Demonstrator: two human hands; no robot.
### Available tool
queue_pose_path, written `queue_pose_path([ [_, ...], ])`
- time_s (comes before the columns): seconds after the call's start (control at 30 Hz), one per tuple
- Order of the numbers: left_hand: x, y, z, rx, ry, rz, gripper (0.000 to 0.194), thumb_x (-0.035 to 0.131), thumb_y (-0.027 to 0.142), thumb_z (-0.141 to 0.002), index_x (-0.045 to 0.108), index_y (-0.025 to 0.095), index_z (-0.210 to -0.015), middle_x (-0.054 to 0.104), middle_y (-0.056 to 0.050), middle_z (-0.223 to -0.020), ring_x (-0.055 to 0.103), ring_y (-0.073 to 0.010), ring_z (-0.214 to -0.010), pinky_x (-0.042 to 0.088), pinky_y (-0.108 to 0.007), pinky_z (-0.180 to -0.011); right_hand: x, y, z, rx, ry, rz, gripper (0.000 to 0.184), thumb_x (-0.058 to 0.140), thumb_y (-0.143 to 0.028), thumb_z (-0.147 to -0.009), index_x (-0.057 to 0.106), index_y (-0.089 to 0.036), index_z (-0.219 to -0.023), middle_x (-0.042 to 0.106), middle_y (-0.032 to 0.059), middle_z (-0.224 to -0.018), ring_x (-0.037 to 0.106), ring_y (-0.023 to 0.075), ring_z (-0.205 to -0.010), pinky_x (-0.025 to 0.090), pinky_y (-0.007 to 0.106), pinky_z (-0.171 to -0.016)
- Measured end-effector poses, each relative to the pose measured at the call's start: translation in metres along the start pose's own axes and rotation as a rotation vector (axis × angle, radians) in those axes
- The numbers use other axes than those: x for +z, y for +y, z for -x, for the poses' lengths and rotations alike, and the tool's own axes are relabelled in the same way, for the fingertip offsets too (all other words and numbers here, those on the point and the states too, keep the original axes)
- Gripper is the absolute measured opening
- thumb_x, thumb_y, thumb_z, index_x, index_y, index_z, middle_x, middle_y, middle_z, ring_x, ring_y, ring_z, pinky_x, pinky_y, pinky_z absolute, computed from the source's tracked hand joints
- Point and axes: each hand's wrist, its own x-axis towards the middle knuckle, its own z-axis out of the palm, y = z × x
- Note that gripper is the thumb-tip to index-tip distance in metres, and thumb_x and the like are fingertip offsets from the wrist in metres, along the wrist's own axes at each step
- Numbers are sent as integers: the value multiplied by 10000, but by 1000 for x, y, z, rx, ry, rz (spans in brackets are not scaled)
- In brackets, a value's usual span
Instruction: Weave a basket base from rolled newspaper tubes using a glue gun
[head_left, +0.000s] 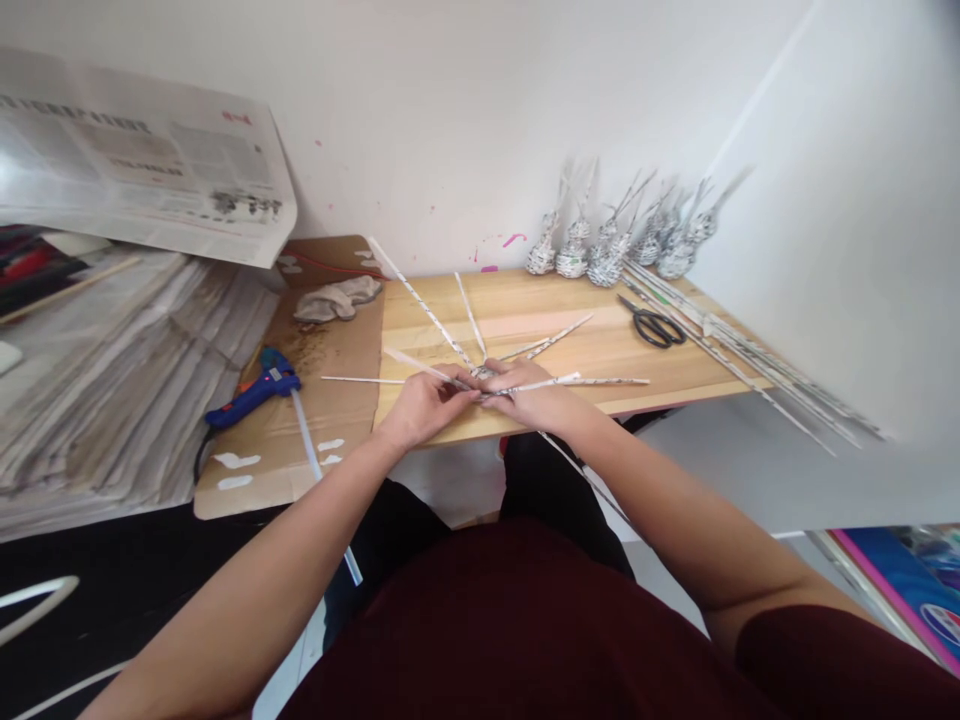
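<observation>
Several thin rolled newspaper tubes [424,305] fan out from a crossing point near the front edge of the wooden board. My left hand [426,405] pinches a tube with thumb and fingertips just left of that centre. Close beside it, my right hand [531,392] is closed on the tubes from the right, its fingers partly hidden. One tube slants down past the board's edge beneath my right forearm. The woven middle of the tubes is mostly covered by my fingers.
Gourd-shaped woven paper pieces [604,250] stand along the wall. Black scissors [654,325] and a bundle of paper tubes [750,355] lie at right. On the left cardboard [341,385] are a blue glue gun [259,388] and a glove [337,300], beside stacked newspapers [142,370].
</observation>
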Motion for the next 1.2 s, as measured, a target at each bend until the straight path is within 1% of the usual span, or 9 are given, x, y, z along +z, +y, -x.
queue_pose_path([
  [0.1,-3,-4,-1,-37,1,-74,241,584,436,-868,652,207,-890,669,9,-713,569,-134,-588,449,-248,-590,-2,2,1,-9,-33,-8,327,681,-286,-874,710,-268,-1199,687,96,-1128,643,257,-1024,453,352,-882],
  [0.3,-7,-11,5,155,-55,-125,232,553,390,-900,698,234,-990,726,-32,-1022,653,-179,-915,490,-291,-858,-4,7,1,-32,-72,-93,339,667,-251,-886,690,-276,-1223,684,78,-1191,629,259,-1112,450,375,-951],
  [0.47,-11,-13,4,157,-118,-188,275,688,404,-803,702,243,-1026,723,-30,-995,661,-176,-882,499,-274,-824,-2,10,2,-35,-57,-115,354,641,-276,-910,665,-272,-1264,676,83,-1226,636,255,-1108,466,378,-950],
  [0.6,-10,-14,4,208,-101,-253,214,620,346,-839,716,254,-1006,725,-32,-971,656,-180,-909,488,-283,-855,-2,9,4,-29,-36,-132,349,634,-260,-915,670,-283,-1261,682,71,-1239,600,257,-1202,453,389,-1003],
  [0.8,-5,-5,6,-54,21,-31,239,658,421,-812,717,204,-894,736,-25,-832,639,-152,-714,497,-253,-679,-2,6,6,29,-8,-131,326,645,-281,-910,695,-297,-1231,640,73,-1333,614,250,-1198,450,400,-1030],
  [0.93,-5,-2,6,-319,73,396,381,750,494,-722,675,156,-881,744,-71,-796,672,-167,-699,540,-284,-669,-1,6,6,33,-6,-130,320,617,-295,-931,693,-276,-1241,648,84,-1318,618,241,-1195,464,376,-1008],
  [1.0,-5,-3,7,-371,58,552,449,805,480,-666,657,147,-929,751,-89,-828,689,-173,-718,557,-299,-686,-1,6,6,10,-2,-124,315,592,-303,-947,692,-271,-1244,656,91,-1299,634,238,-1166,473,371,-989],
  [1.07,-5,-6,9,-366,54,547,476,840,457,-629,655,154,-946,750,-80,-834,687,-167,-713,551,-288,-666,-1,5,5,-5,2,-115,313,564,-318,-964,693,-266,-1244,644,106,-1311,654,235,-1125,480,367,-969],
  [1.2,-3,-8,12,-291,195,201,362,809,477,-662,655,175,-789,682,-5,-656,596,-123,-565,452,-230,-531,1,4,5,12,23,-102,305,543,-327,-977,710,-258,-1223,651,115,-1289,668,226,-1089,484,345,-951],
])
